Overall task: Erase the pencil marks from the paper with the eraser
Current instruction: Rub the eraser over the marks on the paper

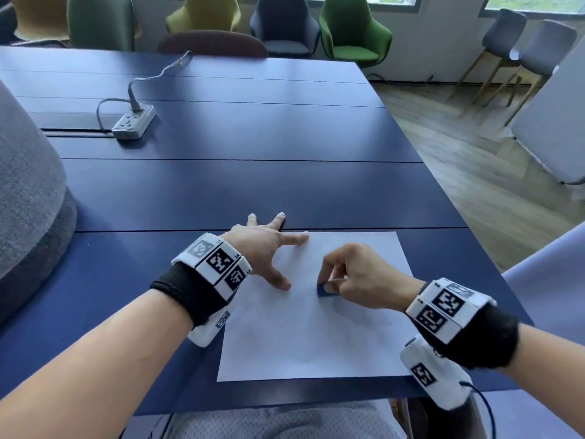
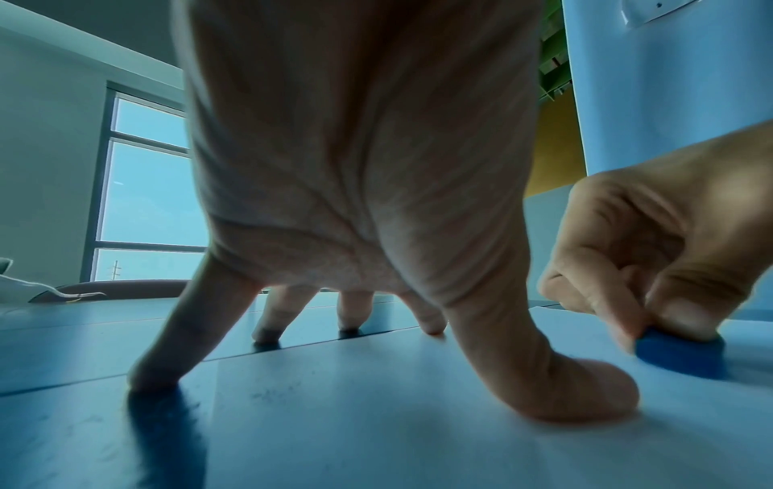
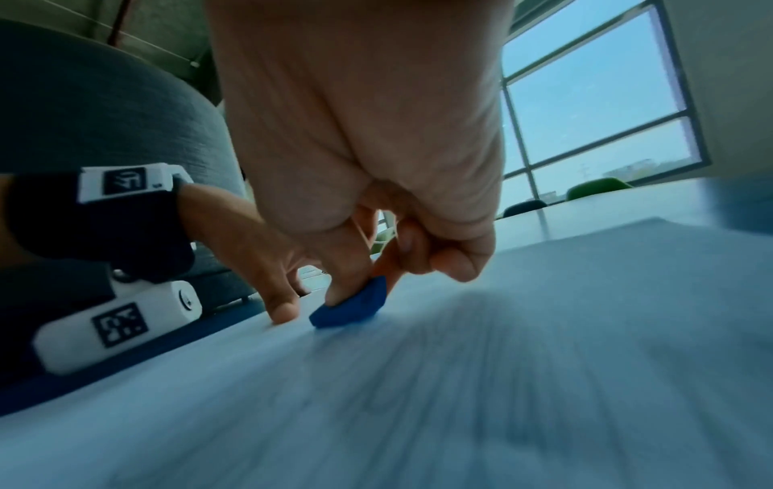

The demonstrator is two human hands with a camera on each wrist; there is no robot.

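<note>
Rubbing step in hand, as I read it. My right hand (image 1: 357, 274) pinches the blue eraser (image 1: 323, 290) between thumb and curled fingers; the eraser sits under the fingertips (image 3: 337, 297), its lower edge touching the paper (image 1: 316, 337). The right wrist view is streaked with blur across the sheet, so I judge the stroke is under way.

My left hand (image 1: 266, 248) lies spread and flat, fingers straight, gripping nothing. Its thumb (image 2: 585, 390) presses on the paper just beside the eraser; index tip on the far edge of the sheet; the other fingertips land on the blue table (image 1: 253, 153) beyond that edge.

Pencil marks: I cannot make any out clearly. Faint grey smudging shows near the left thumb in the left wrist view; elsewhere the sheet reads white or blurred.

Next move, my judgement: short strokes beside the pinning thumb, firm downward pressure, the left hand holding the sheet so it does not buckle or slide. Then check what grey remains.
</note>
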